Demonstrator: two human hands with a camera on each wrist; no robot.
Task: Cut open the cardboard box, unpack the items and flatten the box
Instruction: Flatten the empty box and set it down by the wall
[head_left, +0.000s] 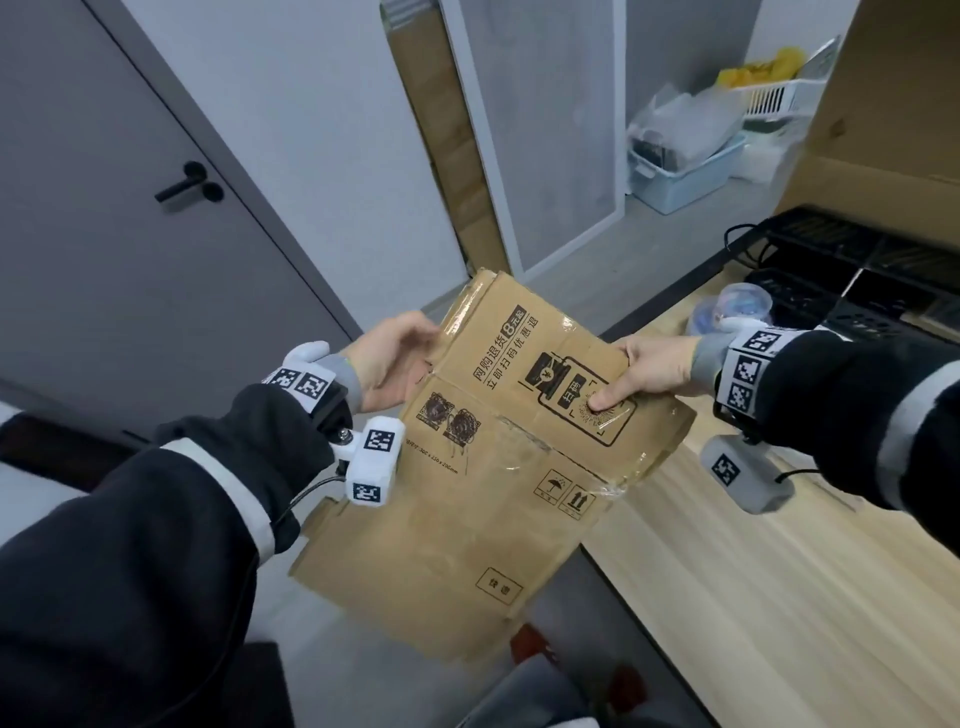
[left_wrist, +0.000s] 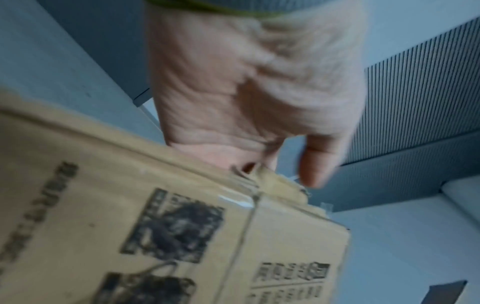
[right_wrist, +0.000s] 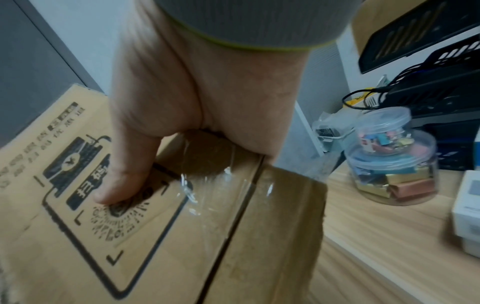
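The collapsed cardboard box (head_left: 498, 457) hung in the air off the counter's (head_left: 769, 597) left edge, each grip clamping 1 side, left hand (head_left: 387, 361) and right hand (head_left: 647, 371); pressing both panels together evenly would probably flatten it cleanly.

A grey door (head_left: 130, 197) with a black lever handle (head_left: 179, 188) fills the upper left of the head view. At right runs a light wood desk (head_left: 753, 571) carrying two stacked clear plastic jars (right_wrist: 392, 158) of coloured bits and black mesh trays (head_left: 852, 275). Top right — a pale blue bin (head_left: 685, 176) on the floor, a white basket (head_left: 779, 96) behind it.
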